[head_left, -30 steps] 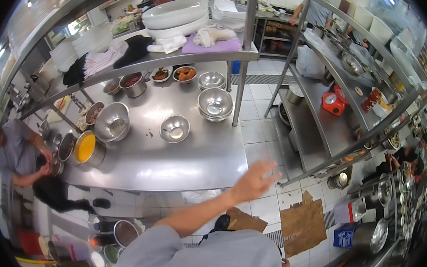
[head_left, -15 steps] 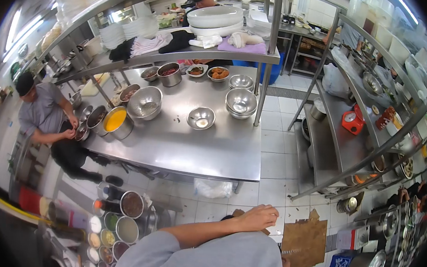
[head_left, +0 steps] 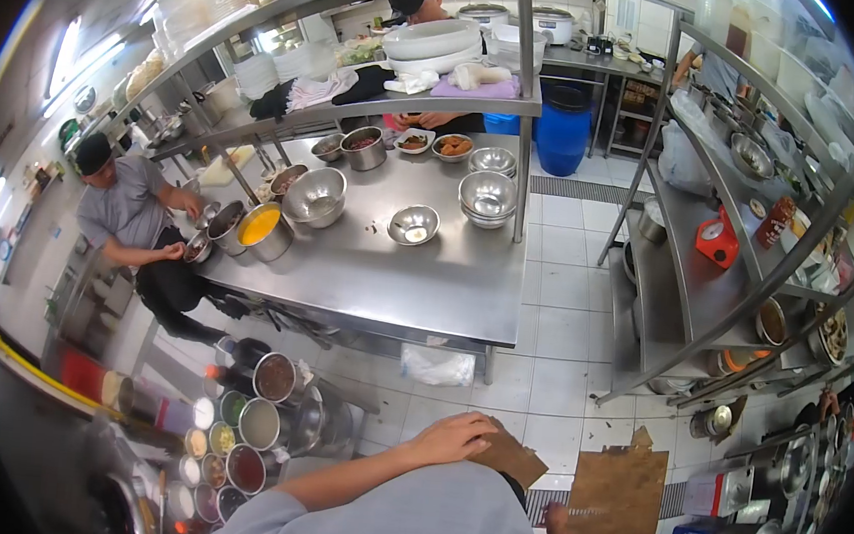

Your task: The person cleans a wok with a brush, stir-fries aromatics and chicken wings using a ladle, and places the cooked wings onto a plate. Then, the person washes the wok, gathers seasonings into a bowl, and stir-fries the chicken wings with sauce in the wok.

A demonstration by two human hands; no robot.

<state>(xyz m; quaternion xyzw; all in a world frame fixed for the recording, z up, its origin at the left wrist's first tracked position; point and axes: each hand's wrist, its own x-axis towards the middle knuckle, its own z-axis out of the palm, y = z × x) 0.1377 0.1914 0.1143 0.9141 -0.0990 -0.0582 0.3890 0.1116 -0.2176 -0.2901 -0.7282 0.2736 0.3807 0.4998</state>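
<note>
My left hand (head_left: 454,437) lies palm down in front of my grey shirt (head_left: 397,516), its fingers loosely stretched and nothing visible in them. Below it a brown cardboard piece (head_left: 515,455) shows on the floor. Low at my right side, my right hand (head_left: 557,523) is partly hidden by my body, and its fingers are unclear. A larger cardboard sheet (head_left: 618,493) lies on the tiles beside it. Ahead is a steel table (head_left: 414,301) bearing a metal bowl with something pale inside (head_left: 413,226), stacked metal bowls (head_left: 487,200) and a pot of yellow liquid (head_left: 264,231).
A seated person (head_left: 131,204) handles a bowl at the table's left end. Another person (head_left: 422,8) is behind the shelf. Several sauce containers (head_left: 259,423) stand at lower left. A steel rack (head_left: 692,278) with a red scale (head_left: 717,240) is on the right, near a blue barrel (head_left: 563,132).
The view has shifted, showing more of the blue barrel. My left hand has moved left and slightly down; more of my right hand shows. The seated person's hands have moved apart.
</note>
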